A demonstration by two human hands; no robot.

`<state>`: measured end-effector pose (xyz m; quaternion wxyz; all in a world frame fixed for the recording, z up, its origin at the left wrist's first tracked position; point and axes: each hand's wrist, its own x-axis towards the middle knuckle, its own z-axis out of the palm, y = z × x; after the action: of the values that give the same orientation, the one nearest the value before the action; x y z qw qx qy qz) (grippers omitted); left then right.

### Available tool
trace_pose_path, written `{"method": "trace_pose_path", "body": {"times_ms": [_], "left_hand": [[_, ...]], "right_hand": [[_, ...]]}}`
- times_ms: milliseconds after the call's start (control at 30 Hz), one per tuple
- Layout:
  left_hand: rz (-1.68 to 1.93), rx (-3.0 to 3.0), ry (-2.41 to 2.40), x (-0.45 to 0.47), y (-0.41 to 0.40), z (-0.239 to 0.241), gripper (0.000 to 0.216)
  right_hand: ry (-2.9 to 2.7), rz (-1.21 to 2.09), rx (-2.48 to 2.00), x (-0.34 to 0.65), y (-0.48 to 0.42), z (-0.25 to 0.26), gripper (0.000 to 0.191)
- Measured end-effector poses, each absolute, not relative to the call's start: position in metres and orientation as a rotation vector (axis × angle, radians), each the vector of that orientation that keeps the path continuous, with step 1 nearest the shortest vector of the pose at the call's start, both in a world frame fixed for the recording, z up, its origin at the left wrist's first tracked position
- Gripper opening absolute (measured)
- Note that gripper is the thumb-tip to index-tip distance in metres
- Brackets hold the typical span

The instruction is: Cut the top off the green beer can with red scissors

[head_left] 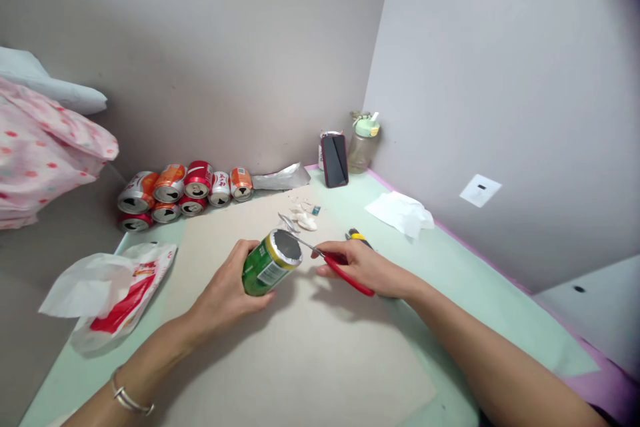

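My left hand (225, 297) is wrapped round a green drinks can (269, 265), held tilted with its open, cut-off top facing away from me. My right hand (367, 267) grips red-handled scissors (345, 273), and their blade tip touches the rim of the can. Both hands hover over a beige sheet (310, 347) lying on the pale green surface (450, 267). A bracelet sits on my left wrist.
Several empty cans (185, 188) are stacked against the back wall. Metal scraps (300, 217), a silver strip (281, 178), a phone (335, 159), a bottle (364, 143), a white tissue (403, 212), a yellow-black tool (356, 235) and a plastic bag (113, 290) lie around. Pink bedding is at left.
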<state>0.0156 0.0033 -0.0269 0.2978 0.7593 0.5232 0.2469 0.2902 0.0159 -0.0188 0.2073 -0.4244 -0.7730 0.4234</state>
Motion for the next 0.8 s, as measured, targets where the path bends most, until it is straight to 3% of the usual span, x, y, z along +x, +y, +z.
{"method": "trace_pose_path", "body": {"times_ms": [200,333,700,800], "left_hand": [[0.659,2.066,1.364,0.021,0.002,-0.035,0.053],[0.662,2.073,1.325,0.023,0.001,-0.039,0.052],[0.613,1.852,1.235,0.022,-0.002,-0.026,0.052],[0.572,1.795,1.149,0.015,0.001,-0.023,0.056]], "right_hand": [[-2.202,0.825,-1.255,0.281,0.014,-0.032,0.018],[-2.246,0.617,-1.308,0.278,0.012,-0.032,0.024],[-2.231,0.793,-1.268,0.286,0.010,-0.020,0.030],[-2.214,0.975,-1.237,0.291,0.010,-0.013,0.035]]}}
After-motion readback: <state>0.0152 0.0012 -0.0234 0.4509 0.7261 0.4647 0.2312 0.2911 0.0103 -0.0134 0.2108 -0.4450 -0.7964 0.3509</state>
